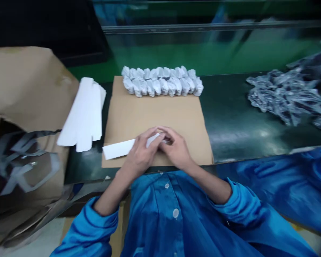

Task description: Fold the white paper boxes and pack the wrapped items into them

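Note:
A white paper strip point(119, 149) lies slantwise over the near part of a brown cardboard sheet point(160, 110). My left hand point(143, 150) is closed over the right part of the strip, thumb and fingers pinching it. Close against it, my right hand point(178, 148) curls round the strip's right end, and the fingertips of both hands meet there. A small part between the fingers is hidden, so I cannot tell whether anything lies inside the paper. Along the sheet's far edge, small white wrapped bundles point(163, 85) stand in two packed rows.
A fanned stack of white paper strips point(82, 114) lies left of the sheet. Crumpled clear plastic bags point(283, 96) are heaped at the right of the dark green table point(230, 125). A large cardboard box point(29, 85) stands at the left. Blue cloth point(283, 182) shows at the right.

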The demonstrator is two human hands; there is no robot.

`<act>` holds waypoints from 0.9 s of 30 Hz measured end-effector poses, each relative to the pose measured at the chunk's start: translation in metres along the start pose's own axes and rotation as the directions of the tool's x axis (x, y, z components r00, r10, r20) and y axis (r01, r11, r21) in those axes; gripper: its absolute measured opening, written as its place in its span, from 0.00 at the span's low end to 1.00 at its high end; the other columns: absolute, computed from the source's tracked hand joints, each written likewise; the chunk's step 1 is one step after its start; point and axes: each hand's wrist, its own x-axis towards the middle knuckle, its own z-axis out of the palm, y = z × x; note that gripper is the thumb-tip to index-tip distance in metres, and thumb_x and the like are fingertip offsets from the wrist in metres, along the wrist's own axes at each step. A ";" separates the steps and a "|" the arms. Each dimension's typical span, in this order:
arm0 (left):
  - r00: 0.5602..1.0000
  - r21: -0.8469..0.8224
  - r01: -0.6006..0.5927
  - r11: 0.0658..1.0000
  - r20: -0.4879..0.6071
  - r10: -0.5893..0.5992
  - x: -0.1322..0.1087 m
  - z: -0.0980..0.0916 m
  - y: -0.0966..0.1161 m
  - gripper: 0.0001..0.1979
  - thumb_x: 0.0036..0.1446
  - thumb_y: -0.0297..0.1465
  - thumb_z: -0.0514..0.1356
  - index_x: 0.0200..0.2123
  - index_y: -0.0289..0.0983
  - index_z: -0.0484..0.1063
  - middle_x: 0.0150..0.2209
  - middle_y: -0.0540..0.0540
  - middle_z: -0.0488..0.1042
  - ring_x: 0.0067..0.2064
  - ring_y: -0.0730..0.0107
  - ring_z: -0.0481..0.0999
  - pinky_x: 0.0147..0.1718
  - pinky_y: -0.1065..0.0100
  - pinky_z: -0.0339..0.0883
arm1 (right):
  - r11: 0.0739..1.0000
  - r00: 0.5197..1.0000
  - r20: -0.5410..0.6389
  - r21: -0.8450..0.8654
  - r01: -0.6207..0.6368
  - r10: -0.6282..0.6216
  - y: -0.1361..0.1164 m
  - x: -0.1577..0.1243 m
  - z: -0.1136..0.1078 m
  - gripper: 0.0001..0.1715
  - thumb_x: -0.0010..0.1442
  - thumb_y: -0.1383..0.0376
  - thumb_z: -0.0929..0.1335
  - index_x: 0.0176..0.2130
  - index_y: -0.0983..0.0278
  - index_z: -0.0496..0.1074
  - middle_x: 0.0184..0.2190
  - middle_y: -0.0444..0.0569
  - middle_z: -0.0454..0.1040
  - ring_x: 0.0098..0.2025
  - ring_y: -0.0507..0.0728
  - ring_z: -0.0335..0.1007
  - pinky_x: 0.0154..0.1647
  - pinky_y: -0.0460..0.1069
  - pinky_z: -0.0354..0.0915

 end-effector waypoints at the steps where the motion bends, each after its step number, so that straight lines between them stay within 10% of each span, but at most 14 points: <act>1: 1.000 0.023 -0.021 1.000 -0.012 0.021 0.003 -0.004 0.002 0.27 0.62 0.26 0.59 0.63 0.41 0.57 0.61 0.34 0.66 0.62 0.57 0.68 0.57 0.55 0.68 | 0.999 1.000 -0.012 0.033 -0.023 0.023 -0.002 0.005 -0.007 0.25 0.58 0.65 0.70 0.55 0.62 0.71 0.42 0.49 0.79 0.44 0.56 0.76 0.49 0.54 0.71; 4: 0.994 0.191 0.056 0.980 -0.102 -0.037 0.003 -0.030 -0.006 0.32 0.62 0.34 0.60 0.67 0.43 0.54 0.64 0.35 0.64 0.66 0.55 0.63 0.63 0.51 0.59 | 0.998 0.996 -0.085 -0.056 -0.034 0.029 -0.011 0.025 -0.065 0.24 0.56 0.65 0.72 0.54 0.60 0.74 0.35 0.45 0.78 0.37 0.54 0.74 0.42 0.51 0.69; 7: 0.919 0.391 0.394 0.831 -0.156 -0.362 -0.012 -0.062 -0.035 0.38 0.62 0.42 0.59 0.69 0.36 0.50 0.68 0.30 0.57 0.70 0.47 0.56 0.66 0.44 0.50 | 0.959 0.960 -0.277 -0.280 -0.039 -0.042 -0.014 0.043 -0.169 0.24 0.54 0.64 0.75 0.51 0.51 0.77 0.36 0.44 0.77 0.34 0.53 0.72 0.39 0.52 0.66; 10: 0.830 0.483 0.520 0.705 -0.089 -0.551 -0.036 -0.077 -0.069 0.29 0.66 0.39 0.52 0.64 0.27 0.60 0.65 0.25 0.62 0.67 0.41 0.60 0.62 0.42 0.57 | 0.804 0.921 -0.348 -0.591 -0.070 -0.176 -0.008 0.054 -0.268 0.17 0.56 0.54 0.73 0.47 0.45 0.78 0.27 0.45 0.75 0.27 0.55 0.69 0.29 0.54 0.62; 12: 0.838 0.495 0.516 0.699 -0.124 -0.531 -0.049 -0.079 -0.084 0.23 0.67 0.34 0.50 0.59 0.28 0.68 0.59 0.27 0.70 0.62 0.44 0.69 0.56 0.47 0.67 | 0.590 0.892 -0.284 -0.807 -0.025 -0.351 -0.002 0.056 -0.297 0.19 0.56 0.45 0.71 0.45 0.44 0.79 0.22 0.48 0.73 0.28 0.60 0.72 0.27 0.58 0.60; 15: 0.849 0.524 0.527 0.669 -0.308 -0.429 -0.055 -0.080 -0.087 0.18 0.66 0.31 0.53 0.54 0.33 0.74 0.48 0.33 0.80 0.48 0.51 0.81 0.45 0.55 0.75 | 0.370 0.797 -0.193 -0.928 0.041 -0.573 -0.004 0.043 -0.256 0.27 0.59 0.41 0.66 0.53 0.47 0.75 0.35 0.57 0.79 0.43 0.70 0.75 0.35 0.65 0.62; 16: 0.849 0.535 0.526 0.661 -0.364 -0.382 -0.053 -0.080 -0.082 0.17 0.66 0.31 0.55 0.54 0.34 0.74 0.45 0.35 0.81 0.44 0.53 0.83 0.42 0.57 0.75 | 0.433 0.793 -0.204 -0.898 0.083 -0.575 -0.008 0.036 -0.222 0.28 0.62 0.42 0.64 0.55 0.49 0.73 0.41 0.58 0.79 0.47 0.70 0.74 0.41 0.66 0.64; 19: 0.890 0.561 0.408 0.720 -0.421 -0.177 -0.041 -0.067 -0.049 0.20 0.61 0.28 0.61 0.57 0.38 0.72 0.43 0.39 0.82 0.41 0.57 0.83 0.44 0.60 0.74 | 0.900 0.985 0.056 -0.402 0.171 -0.163 -0.024 0.014 -0.097 0.28 0.65 0.51 0.66 0.62 0.54 0.65 0.52 0.56 0.75 0.49 0.62 0.76 0.46 0.59 0.73; 22: 0.954 0.476 0.140 0.868 -0.299 0.010 -0.029 -0.037 0.000 0.26 0.57 0.24 0.64 0.59 0.37 0.70 0.44 0.41 0.82 0.45 0.60 0.82 0.51 0.62 0.72 | 0.990 0.972 0.229 0.136 0.029 -0.060 -0.030 0.016 -0.002 0.36 0.65 0.54 0.66 0.66 0.63 0.55 0.59 0.61 0.70 0.51 0.60 0.75 0.47 0.56 0.74; 24: 0.971 0.348 0.029 0.937 -0.233 0.056 -0.027 -0.021 0.029 0.27 0.55 0.25 0.66 0.58 0.36 0.70 0.45 0.40 0.82 0.48 0.59 0.82 0.54 0.60 0.71 | 0.955 0.975 0.224 0.290 -0.064 -0.003 -0.027 0.028 0.016 0.28 0.65 0.59 0.66 0.61 0.66 0.61 0.50 0.58 0.76 0.44 0.57 0.77 0.44 0.54 0.74; 27: 0.965 0.140 0.123 0.982 -0.246 -0.086 -0.026 -0.027 0.047 0.35 0.55 0.37 0.68 0.64 0.39 0.63 0.58 0.37 0.74 0.59 0.53 0.74 0.58 0.52 0.68 | 0.970 0.929 0.365 0.197 -0.140 0.060 -0.028 0.042 -0.019 0.17 0.63 0.63 0.67 0.50 0.68 0.68 0.37 0.50 0.79 0.34 0.54 0.75 0.34 0.48 0.71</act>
